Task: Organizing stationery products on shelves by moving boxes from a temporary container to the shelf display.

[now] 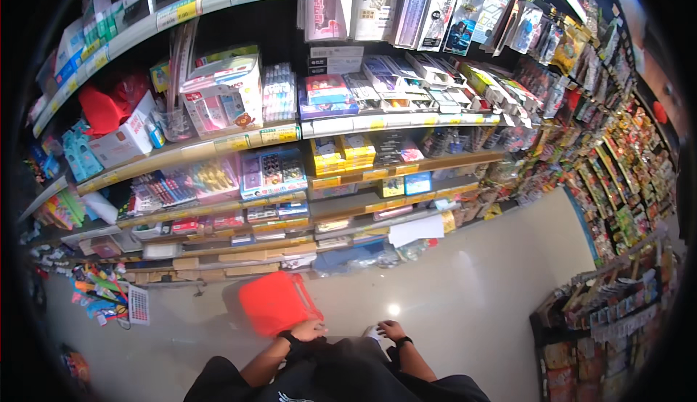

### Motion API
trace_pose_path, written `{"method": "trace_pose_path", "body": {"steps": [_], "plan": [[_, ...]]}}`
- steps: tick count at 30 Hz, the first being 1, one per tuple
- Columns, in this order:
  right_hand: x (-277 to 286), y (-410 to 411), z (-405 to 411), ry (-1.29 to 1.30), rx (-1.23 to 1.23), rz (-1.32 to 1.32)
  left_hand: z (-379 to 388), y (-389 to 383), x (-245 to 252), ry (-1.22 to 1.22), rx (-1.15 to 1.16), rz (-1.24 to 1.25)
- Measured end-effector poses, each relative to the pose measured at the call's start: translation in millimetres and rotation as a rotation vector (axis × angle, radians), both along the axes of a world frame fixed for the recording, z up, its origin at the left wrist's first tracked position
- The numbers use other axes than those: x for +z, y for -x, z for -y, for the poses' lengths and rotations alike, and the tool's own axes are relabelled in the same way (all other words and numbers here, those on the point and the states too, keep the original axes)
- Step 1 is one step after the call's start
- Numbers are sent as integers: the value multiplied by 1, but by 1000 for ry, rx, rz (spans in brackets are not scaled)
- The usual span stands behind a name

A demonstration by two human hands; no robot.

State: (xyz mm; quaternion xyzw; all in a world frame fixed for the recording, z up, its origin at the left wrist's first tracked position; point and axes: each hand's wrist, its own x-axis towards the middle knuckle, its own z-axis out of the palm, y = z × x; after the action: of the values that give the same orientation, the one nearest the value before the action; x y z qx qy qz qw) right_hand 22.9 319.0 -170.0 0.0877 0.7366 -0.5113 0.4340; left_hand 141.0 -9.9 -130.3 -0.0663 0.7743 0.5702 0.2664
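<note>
My left hand [309,330] is at the near right corner of a red plastic basket [272,303], its fingers bent and pointing right. The hand overlaps the basket's rim in the picture, and whether it grips it cannot be told. A dark band circles that wrist. To the right, my right hand [391,329] hangs over the tiled floor [457,304] with fingers loosely apart and nothing visible in them. It too has a dark wristband, and a white shoe [372,332] shows just beside it.
Ahead stand store shelves with boxed stationery [275,173], yellow boxes [343,154] and hanging blister packs [435,10]. White sheets [416,230] jut from a low shelf. A white basket [138,304] and colourful goods [101,293] sit at left. A packed rack [599,320] borders the right.
</note>
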Motion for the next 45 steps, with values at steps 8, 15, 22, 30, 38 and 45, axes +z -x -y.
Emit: {"method": "trace_pose_path", "body": {"steps": [8,15,22,30,38,45], "plan": [[39,-42,58,-64,411,68,34,36,25,173,-208,-114],[11,-54,-29,-35,-21,16,-19,44,43,22,-122,15],[-16,-96,-140,-43,-311,82,-119,41,40,-55,-243,185],[-57,-177,-248,54,-804,274,-195,63,75,33,-453,125],[-98,-217,-274,159,-1020,337,-249,103,113,60,-547,38],[-114,-180,-281,198,-1131,138,-277,159,151,147,-616,-65]]}}
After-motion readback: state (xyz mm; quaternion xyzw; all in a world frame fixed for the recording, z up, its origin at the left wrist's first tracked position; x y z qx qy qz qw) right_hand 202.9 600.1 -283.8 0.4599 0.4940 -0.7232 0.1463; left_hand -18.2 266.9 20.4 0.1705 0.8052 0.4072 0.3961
